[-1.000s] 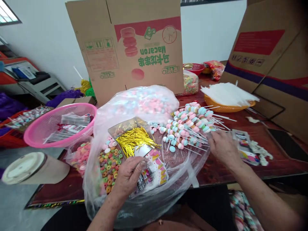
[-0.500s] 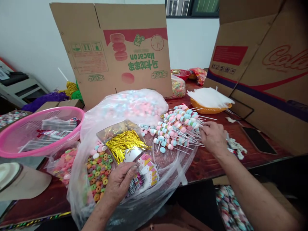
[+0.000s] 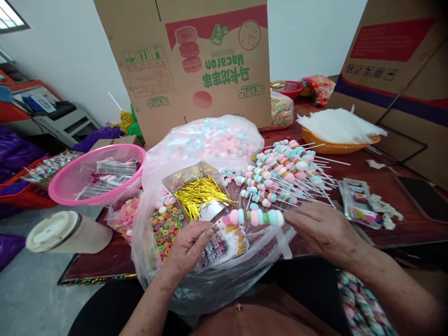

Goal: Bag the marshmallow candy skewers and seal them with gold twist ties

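Head view: over the bag [image 3: 196, 291], the left hand [image 3: 191, 247] pinches the skewer [image 3: 256, 218] by its bare end, likely to spare the candies [image 3: 273, 218]. Whether the right hand [image 3: 324, 232], at the far tip, grips too, I cannot tell

Around a dark red table [image 3: 101, 266].
The "Macaron" carton [image 3: 150, 60], its print upside down, stands at the back; a second carton [image 3: 395, 84] is at the right, near a dark flat object [image 3: 422, 196]. At the left there is a lidded cup [image 3: 87, 233] and, higher, a window [image 3: 12, 18].
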Available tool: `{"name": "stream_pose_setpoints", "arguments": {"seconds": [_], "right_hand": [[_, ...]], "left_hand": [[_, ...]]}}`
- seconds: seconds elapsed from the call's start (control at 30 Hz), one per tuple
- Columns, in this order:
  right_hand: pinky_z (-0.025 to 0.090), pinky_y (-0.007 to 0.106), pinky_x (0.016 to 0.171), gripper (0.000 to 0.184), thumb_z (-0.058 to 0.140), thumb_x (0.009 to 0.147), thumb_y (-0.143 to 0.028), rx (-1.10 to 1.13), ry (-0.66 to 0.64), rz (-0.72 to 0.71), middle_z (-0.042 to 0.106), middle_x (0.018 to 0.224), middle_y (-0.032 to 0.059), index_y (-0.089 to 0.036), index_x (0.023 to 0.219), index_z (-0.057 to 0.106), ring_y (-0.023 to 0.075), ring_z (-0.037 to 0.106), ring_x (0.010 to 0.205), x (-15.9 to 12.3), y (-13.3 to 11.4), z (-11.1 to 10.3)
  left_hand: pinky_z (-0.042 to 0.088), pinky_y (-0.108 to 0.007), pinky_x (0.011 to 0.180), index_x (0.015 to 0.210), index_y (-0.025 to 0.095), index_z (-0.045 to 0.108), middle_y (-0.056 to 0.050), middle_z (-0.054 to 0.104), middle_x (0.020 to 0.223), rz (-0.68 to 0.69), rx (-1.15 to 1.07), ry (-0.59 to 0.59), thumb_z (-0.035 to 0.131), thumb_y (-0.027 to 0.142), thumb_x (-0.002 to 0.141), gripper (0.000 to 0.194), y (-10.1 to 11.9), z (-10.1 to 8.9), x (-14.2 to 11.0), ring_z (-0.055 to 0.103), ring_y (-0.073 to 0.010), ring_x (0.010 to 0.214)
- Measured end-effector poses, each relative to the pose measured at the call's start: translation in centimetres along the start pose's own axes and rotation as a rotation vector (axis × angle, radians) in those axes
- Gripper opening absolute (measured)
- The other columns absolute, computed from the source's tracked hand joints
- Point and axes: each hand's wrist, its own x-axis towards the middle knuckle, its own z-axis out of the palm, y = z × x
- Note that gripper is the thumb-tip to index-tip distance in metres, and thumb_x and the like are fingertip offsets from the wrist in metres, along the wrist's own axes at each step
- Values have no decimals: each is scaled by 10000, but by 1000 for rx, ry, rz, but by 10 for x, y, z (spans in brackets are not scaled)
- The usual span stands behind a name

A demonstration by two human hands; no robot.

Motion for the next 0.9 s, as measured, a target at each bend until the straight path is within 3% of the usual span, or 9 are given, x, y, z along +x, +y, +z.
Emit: {"name": "stream_pose_setpoints", "arguments": {"seconds": [0.13, 0.27, 0.47, 0.7, 0.9], "right_hand": [[390, 301, 616, 257, 383, 818, -72, 0, -101, -66, 619, 735, 62, -159, 920, 602, 174, 542, 665, -1, 7, -6], [383, 295, 621, 254, 398, 814, -73, 9, -107, -43, 625, 757, 61, -158, 937, 603, 171, 540, 683, -3, 12, -11], [380, 301, 640, 255, 401, 799, -53, 53, -111, -30, 617, 758, 65, -157, 917, 601, 176, 541, 692, -8, 10, -7], [392, 294, 637, 265, 409, 792, -47, 33, -77, -47, 626, 744, 57, -157, 952, 588, 170, 543, 679, -14, 12, -4], [421, 282, 635, 262, 402, 807, -67, -2, -31, 37, 640, 759, 52, -173, 943, 598, 155, 563, 676, -19, 5, -2]], "left_hand": [[460, -256, 676, 834, 164, 673, -39, 681, 761, -17, 30, -77, 448, 295, 863, 262, 5, -5, 2, 605, -153, 719], [454, -245, 648, 809, 159, 675, -35, 671, 726, -51, 21, -177, 428, 339, 869, 311, 6, -7, 4, 600, -147, 683], [454, -230, 615, 789, 144, 667, -33, 676, 710, -156, -43, -109, 423, 343, 866, 324, 2, -1, 5, 609, -146, 663], [437, -225, 629, 775, 144, 669, -30, 658, 714, -111, 29, -218, 422, 339, 876, 331, 3, 2, 4, 587, -137, 667], [442, -227, 623, 775, 136, 668, -29, 657, 702, -157, -18, -199, 423, 373, 875, 356, 3, 7, 3, 584, -137, 655]]}}
